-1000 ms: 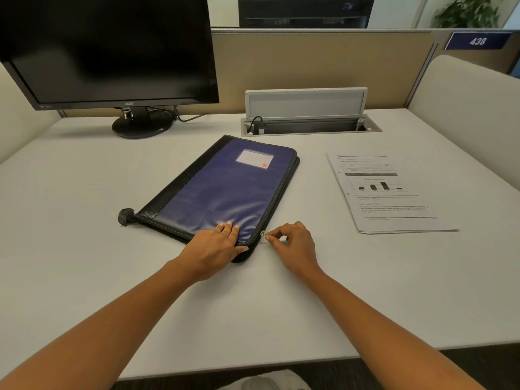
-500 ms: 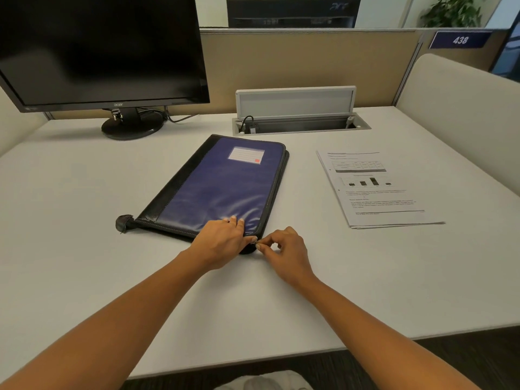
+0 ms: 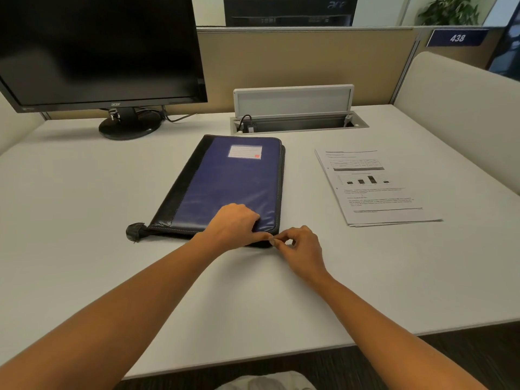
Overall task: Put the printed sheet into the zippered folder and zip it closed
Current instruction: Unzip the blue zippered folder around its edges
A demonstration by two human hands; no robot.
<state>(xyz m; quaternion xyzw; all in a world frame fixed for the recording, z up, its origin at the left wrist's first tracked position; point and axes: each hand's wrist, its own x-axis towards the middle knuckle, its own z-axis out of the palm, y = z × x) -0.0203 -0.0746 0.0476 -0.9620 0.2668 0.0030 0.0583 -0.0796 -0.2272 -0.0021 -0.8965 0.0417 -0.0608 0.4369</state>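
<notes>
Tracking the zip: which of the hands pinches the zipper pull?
The right hand, thumb and forefinger closed on the zipper pull; the left hand just holds the folder down.

Forearms reach forward; left hand grips the folder corner, right hand (fingers curled) pinches the zipper pull.

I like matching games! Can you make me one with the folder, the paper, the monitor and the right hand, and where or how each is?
1 zippered folder
2 printed sheet
3 monitor
4 right hand

A pinches the zipper pull
B dark, back left
C blue, left hand holds its corner
D flat, right of the folder

Pairs: 1-C, 2-D, 3-B, 4-A
</notes>
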